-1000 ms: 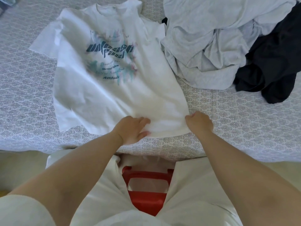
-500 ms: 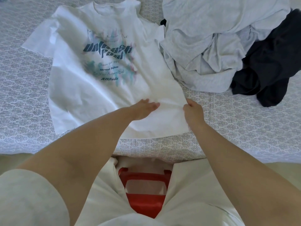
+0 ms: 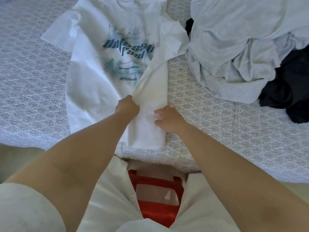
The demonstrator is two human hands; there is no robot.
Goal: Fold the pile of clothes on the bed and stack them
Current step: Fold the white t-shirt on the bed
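- The white T-shirt (image 3: 93, 91) is thin, matt woven-looking cloth with soft creases; its front print is flat, matt teal and dark blue ink.
- The grey garment (image 3: 234, 47) is soft, matt jersey cloth, heavily rumpled.
- The dark garment (image 3: 287, 91) is matt navy-black cloth.
- The bedcover (image 3: 225, 131) is matt cloth with a raised, textured grey pattern.
- The red stool (image 3: 157, 206) looks like smooth plastic with a slight sheen.
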